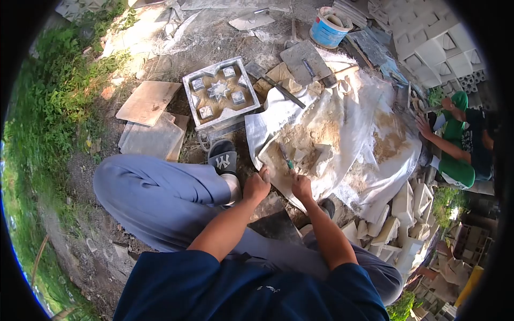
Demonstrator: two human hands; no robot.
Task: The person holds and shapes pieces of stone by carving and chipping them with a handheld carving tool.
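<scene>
My left hand [257, 185] is closed at the near edge of a pale, shallow pan-like holder [274, 160] with sandy material in it. Whether this is a pan or folded sacking is hard to tell. In my right hand [301, 187], closed fingers grip a small tool with a green part [289, 162], apparently a trowel, pointing into the sandy material. Beyond both hands, a white sack sheet [342, 179] carries a heap of sandy mix [308, 140]. To the left of the sheet stands a square metal mould [195, 117] with a star-shaped centre and several raised blocks.
Flat boards [150, 101] lie left of the mould. A blue-and-white bucket [329, 33] stands at the back. Pale block pieces [393, 230] pile up on the right, near stacked blocks [433, 37]. A co-worker in a green cap [459, 100] reaches toward the sheet.
</scene>
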